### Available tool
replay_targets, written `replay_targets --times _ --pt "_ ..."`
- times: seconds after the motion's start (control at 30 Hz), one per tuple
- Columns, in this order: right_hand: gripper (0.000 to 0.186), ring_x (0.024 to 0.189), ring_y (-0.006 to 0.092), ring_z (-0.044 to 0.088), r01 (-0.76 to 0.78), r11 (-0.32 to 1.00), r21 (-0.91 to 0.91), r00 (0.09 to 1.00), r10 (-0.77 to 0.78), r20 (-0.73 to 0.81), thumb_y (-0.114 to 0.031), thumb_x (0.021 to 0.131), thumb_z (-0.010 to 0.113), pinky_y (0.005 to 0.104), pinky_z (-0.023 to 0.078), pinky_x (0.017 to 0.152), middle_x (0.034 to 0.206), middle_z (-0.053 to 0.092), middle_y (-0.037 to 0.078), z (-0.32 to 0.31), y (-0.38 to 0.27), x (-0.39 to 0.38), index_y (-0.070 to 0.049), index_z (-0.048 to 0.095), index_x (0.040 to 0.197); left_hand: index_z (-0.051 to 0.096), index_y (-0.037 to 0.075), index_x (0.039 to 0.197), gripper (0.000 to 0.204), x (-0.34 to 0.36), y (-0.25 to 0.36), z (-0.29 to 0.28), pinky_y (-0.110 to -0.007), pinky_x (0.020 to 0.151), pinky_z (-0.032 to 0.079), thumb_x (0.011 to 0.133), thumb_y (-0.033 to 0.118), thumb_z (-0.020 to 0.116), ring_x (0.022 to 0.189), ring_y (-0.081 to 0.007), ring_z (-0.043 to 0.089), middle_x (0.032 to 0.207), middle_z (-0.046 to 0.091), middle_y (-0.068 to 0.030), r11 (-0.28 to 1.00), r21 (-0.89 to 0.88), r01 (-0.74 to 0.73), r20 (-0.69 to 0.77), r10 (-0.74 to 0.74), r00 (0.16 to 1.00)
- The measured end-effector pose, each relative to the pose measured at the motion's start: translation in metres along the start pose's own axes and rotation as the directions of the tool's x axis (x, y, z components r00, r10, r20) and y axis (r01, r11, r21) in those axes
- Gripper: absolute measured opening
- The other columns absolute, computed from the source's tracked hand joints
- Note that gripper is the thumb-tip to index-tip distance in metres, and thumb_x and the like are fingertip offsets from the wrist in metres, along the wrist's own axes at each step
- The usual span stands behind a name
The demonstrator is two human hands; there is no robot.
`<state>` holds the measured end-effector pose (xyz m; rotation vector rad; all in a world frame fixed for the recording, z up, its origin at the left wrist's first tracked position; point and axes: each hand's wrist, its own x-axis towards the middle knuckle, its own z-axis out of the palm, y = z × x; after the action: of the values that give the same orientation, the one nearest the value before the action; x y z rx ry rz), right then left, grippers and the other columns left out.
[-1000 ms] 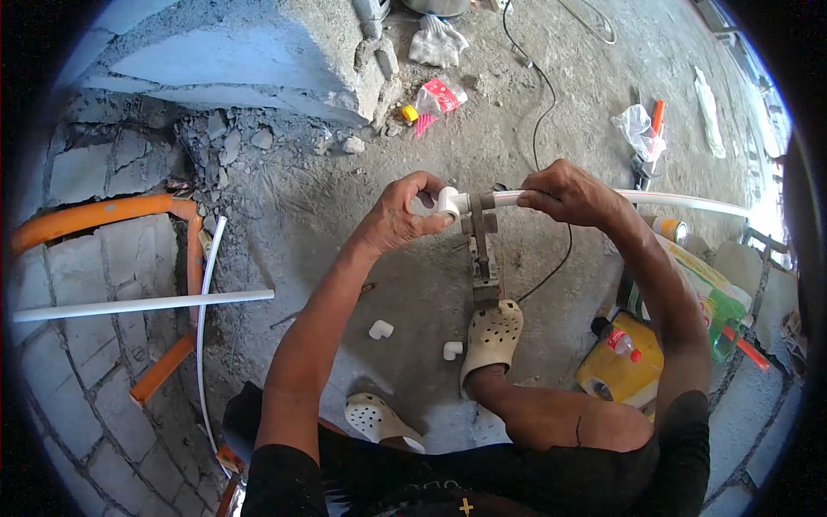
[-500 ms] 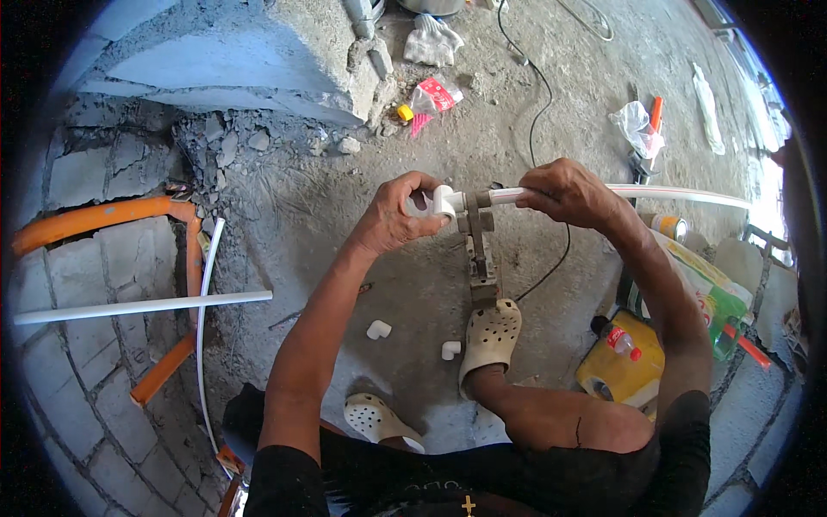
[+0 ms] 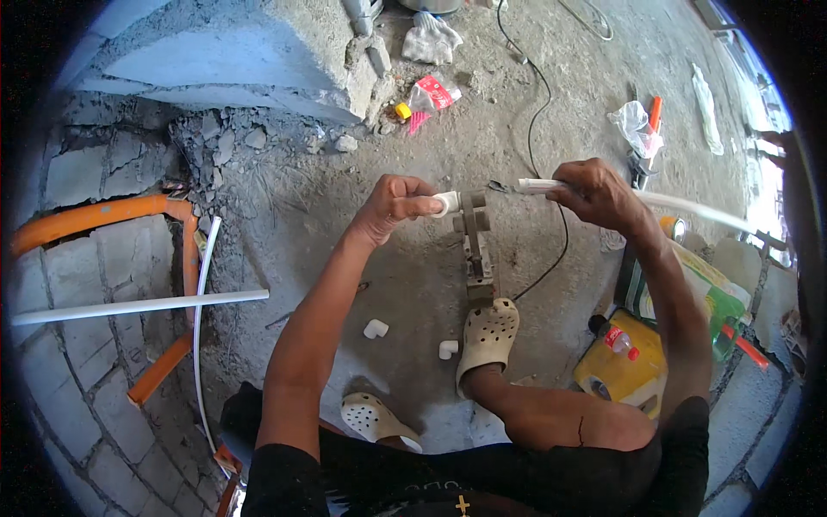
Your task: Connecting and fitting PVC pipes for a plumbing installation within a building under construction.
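Observation:
My left hand (image 3: pixel 396 208) grips a white pipe fitting (image 3: pixel 447 203), fingers wrapped over most of it. Right beside the fitting is the socket end of a pipe welding heater (image 3: pixel 476 246); whether they touch I cannot tell. The heater stretches back toward my shoe, its near end at the toe. My right hand (image 3: pixel 593 195) is closed round a white plastic pipe (image 3: pixel 536 185) with a thin red stripe. The pipe's end is apart from the heater, to its right, and its long part runs off right. Two white elbow fittings (image 3: pixel 376 328) (image 3: pixel 448 349) lie on the floor near my shoes.
A black cable (image 3: pixel 566 241) runs over the concrete floor. At the right lie a yellow jug (image 3: pixel 633 366), a small bottle (image 3: pixel 620 341) and a green bottle (image 3: pixel 730 306). White pipes (image 3: pixel 146 306) and orange pipes (image 3: pixel 95 222) lie at the left by blocks. A crushed bottle (image 3: pixel 433 92) lies ahead.
My right hand has drawn the pipe rightward out of the heater's socket. My left hand has shifted its fingers over the fitting, which has turned a little and stays close to the heater.

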<state>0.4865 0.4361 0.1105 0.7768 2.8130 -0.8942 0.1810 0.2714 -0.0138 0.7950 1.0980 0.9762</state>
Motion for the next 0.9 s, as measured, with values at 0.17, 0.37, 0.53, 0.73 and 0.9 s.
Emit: replay_targets --times 0.17,0.37,0.53,0.73,0.9 --pt "0.025 0.058 0.0361 0.058 0.001 1.000 0.003 1.000 -0.001 0.030 -0.024 0.087 0.070 0.0454 0.045 0.055 0.066 0.056 0.016 0.015 -0.043 -0.035 -0.003 0.060 0.078 0.073 0.003 0.080 0.043 0.002 -0.009 -0.008 -0.025 0.053 0.038 0.074 0.045 0.072 0.056 -0.0091 0.050 0.066 0.063 -0.0024 0.999 -0.037 0.011 0.032 -0.010 0.999" --pt "0.027 0.065 0.0404 0.062 0.018 0.994 0.111 0.988 -0.035 0.154 -0.033 0.089 0.065 0.0501 0.048 0.057 0.068 0.060 0.018 0.043 -0.106 -0.040 -0.008 0.060 0.099 0.073 0.007 0.079 0.045 0.014 0.000 -0.005 -0.024 0.052 0.039 0.076 0.051 0.068 0.055 -0.0097 0.055 0.065 0.065 -0.0050 0.985 -0.046 0.164 0.097 -0.159 0.982" --pt "0.042 0.064 0.0406 0.063 0.082 0.985 0.149 0.951 -0.122 0.284 -0.034 0.090 0.063 0.0497 0.048 0.056 0.070 0.063 0.019 0.076 -0.118 -0.044 -0.011 0.057 0.126 0.072 0.009 0.081 0.044 0.023 0.000 0.001 -0.023 0.052 0.037 0.075 0.052 0.069 0.056 -0.0087 0.054 0.067 0.065 -0.0035 0.970 -0.097 0.222 0.067 -0.216 0.974" --pt "0.051 0.065 0.0380 0.064 -0.049 0.998 -0.050 0.884 0.067 0.462 -0.034 0.092 0.060 0.0479 0.049 0.056 0.079 0.066 0.017 0.116 -0.124 -0.042 -0.015 0.050 0.138 0.070 0.010 0.082 0.048 0.020 0.003 0.004 -0.022 0.051 0.034 0.071 0.057 0.068 0.055 -0.0082 0.051 0.067 0.063 -0.0021 0.947 -0.142 0.287 0.043 -0.284 0.958" --pt "0.049 0.067 0.0358 0.066 -0.052 0.996 -0.070 0.938 0.073 0.338 -0.032 0.092 0.061 0.0464 0.051 0.056 0.093 0.066 0.015 0.122 -0.117 -0.057 -0.019 0.050 0.138 0.067 0.014 0.090 0.047 0.023 -0.002 0.000 -0.025 0.049 0.033 0.075 0.057 0.062 0.053 -0.0090 0.051 0.071 0.063 -0.0001 0.892 -0.216 0.397 0.131 -0.377 0.917"
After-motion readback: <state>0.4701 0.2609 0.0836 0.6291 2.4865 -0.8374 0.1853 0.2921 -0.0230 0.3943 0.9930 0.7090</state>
